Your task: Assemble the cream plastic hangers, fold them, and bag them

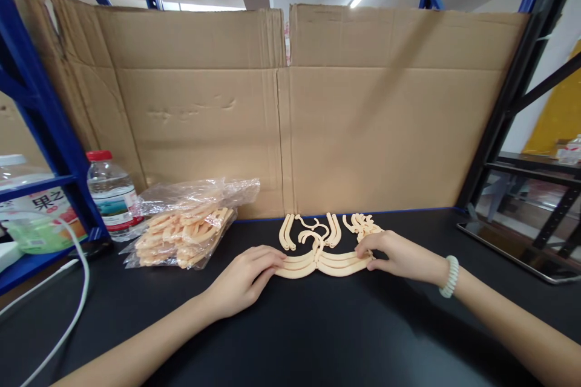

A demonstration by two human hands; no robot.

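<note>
Several cream plastic clothes hangers [338,268] lie nested together on the black table, their hooks [313,239] pointing away from me. At their left end, the fingers of my left hand [245,278] close on the arm tips. My right hand [399,257], with a pale coiled band at the wrist, pinches the opposite end between thumb and fingers. Just behind are loose curved hanger arms [287,232], another pair of arms [333,230] and a loose hook piece [313,225]. A small heap of hooks [363,224] sits partly behind my right hand.
A clear plastic bag [186,236] of cream hanger parts lies at the left. Beside it stand a red-capped water bottle [111,196] and a white cable [84,290]. Cardboard [385,121] walls the back. A dark flat tray-like object [517,251] is at the right edge.
</note>
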